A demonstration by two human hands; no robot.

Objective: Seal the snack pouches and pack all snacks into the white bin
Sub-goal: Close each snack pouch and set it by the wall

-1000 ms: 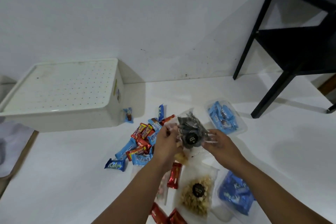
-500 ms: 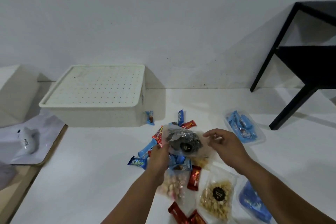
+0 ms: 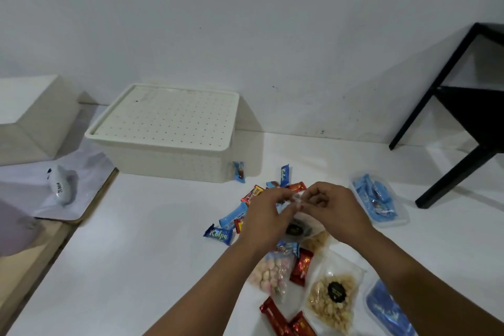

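We see a clear, crinkly plastic pouch (image 3: 300, 226) with dark contents and a round black label, held just above a scatter of snacks on the smooth white table (image 3: 136, 254). Its top edge is a thin transparent strip that rises between the two hands, while its body hangs just below and near of them, mostly hidden by the left hand (image 3: 266, 219).

Both hands meet at that strip. The left hand's fingers are curled and its fingertips pinch the strip from the left. The right hand (image 3: 334, 209) pinches it from the right, with thumb and forefinger pressed together and the other fingers curled in. The fingertips of the two hands nearly touch.

Around the pouch lie glossy blue bars (image 3: 218, 234) and red foil bars (image 3: 301, 270). Near of the hands are a clear pouch of pale pink and white balls (image 3: 270, 275) and another pouch of beige nuts (image 3: 332, 297) with a black label. To the right lies a clear bag of blue bars (image 3: 377, 200).

The bin (image 3: 169, 128) is far and left of the hands, well apart from them. It is boxy, off-white plastic with rounded corners, and its perforated lid is on.
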